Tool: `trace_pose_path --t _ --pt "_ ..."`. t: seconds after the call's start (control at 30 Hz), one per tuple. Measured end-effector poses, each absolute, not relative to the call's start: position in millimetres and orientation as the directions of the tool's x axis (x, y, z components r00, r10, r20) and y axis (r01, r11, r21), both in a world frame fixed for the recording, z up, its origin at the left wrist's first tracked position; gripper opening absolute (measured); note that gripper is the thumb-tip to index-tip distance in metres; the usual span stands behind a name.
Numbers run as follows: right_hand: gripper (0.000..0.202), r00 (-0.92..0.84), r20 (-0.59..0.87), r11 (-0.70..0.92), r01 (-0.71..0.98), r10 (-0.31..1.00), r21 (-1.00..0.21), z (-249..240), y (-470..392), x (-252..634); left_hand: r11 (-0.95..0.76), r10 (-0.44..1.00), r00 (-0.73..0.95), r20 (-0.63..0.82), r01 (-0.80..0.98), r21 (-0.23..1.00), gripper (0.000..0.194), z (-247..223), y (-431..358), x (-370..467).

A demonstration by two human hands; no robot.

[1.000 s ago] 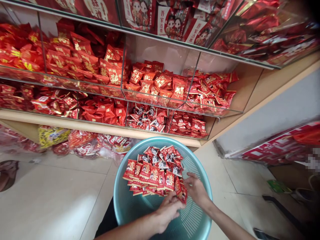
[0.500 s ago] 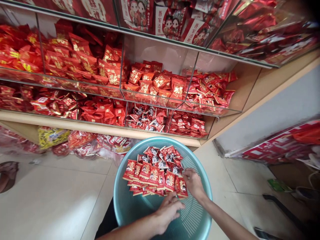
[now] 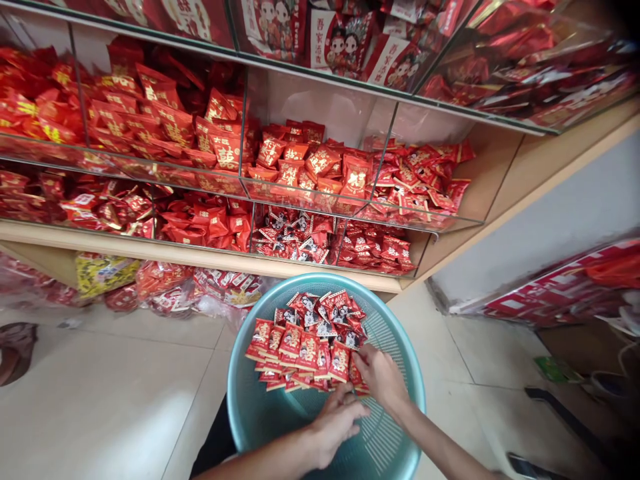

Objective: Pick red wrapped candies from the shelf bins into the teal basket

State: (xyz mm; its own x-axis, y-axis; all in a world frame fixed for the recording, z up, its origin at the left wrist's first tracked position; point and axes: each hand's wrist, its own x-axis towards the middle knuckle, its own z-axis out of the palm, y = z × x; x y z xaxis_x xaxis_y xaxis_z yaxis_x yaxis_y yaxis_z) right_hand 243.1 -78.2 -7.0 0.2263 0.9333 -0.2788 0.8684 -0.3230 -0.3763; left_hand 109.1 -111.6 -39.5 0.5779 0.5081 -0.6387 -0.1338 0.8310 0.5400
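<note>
Through the head view, I see that the packets with gold lettering (image 3: 307, 351) towards the left of the basin (image 3: 250, 420) have kept their places, overlapping in rows, with the packets with black-and-white figures (image 3: 335, 310) piled behind them. The left hand (image 3: 335, 423) has barely shifted either. What has just changed is at the right end of the rows: the right hand (image 3: 383, 377) has come inward, and its fingers now lie over the end packets (image 3: 356, 373). I judge that this brings those packets between my two hands, close against the rest of the front rows, though it also hides part of them from me. As for the fingers, those on the left are loosely spread and slightly bent, with a clear gap between some of them; their tips are at the lower edge of the packets, and I see nothing held. Whether they actually touch the wrappers, I cannot tell. On the right, the fingers are bent and drawn fairly close together, the tips at the end packets; I cannot tell whether they pinch one or merely rest on it. Beyond the basin stands the shelf (image 3: 175, 253), its bins filled with more red packets.
</note>
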Motion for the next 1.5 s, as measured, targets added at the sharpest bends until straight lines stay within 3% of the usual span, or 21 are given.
trace_pose_path --t 0.1,0.37,0.67,1.17,1.5 --pt "0.027 0.23 -0.268 -0.315 0.887 0.936 -0.337 -16 -70 241 0.83 0.511 0.573 -0.641 -0.133 0.542 0.039 -38 -111 109" --pt "0.027 0.22 -0.231 -0.311 0.8 0.948 -0.513 -24 -63 253 0.847 0.491 0.552 -0.674 -0.12 0.518 0.045 -38 -111 109" --pt "0.035 0.245 -0.232 -0.335 0.764 0.941 -0.551 -31 -65 253 0.851 0.488 0.539 -0.687 -0.116 0.513 0.049 -35 -110 108" --pt "0.026 0.206 -0.259 -0.328 0.669 0.944 -0.667 -37 -63 267 0.831 0.516 0.556 -0.652 -0.14 0.538 0.041 -32 -108 105" --pt "0.019 0.173 -0.296 -0.325 0.723 0.939 -0.61 -34 -66 271 0.85 0.51 0.54 -0.67 -0.195 0.49 0.038 -38 -108 108"
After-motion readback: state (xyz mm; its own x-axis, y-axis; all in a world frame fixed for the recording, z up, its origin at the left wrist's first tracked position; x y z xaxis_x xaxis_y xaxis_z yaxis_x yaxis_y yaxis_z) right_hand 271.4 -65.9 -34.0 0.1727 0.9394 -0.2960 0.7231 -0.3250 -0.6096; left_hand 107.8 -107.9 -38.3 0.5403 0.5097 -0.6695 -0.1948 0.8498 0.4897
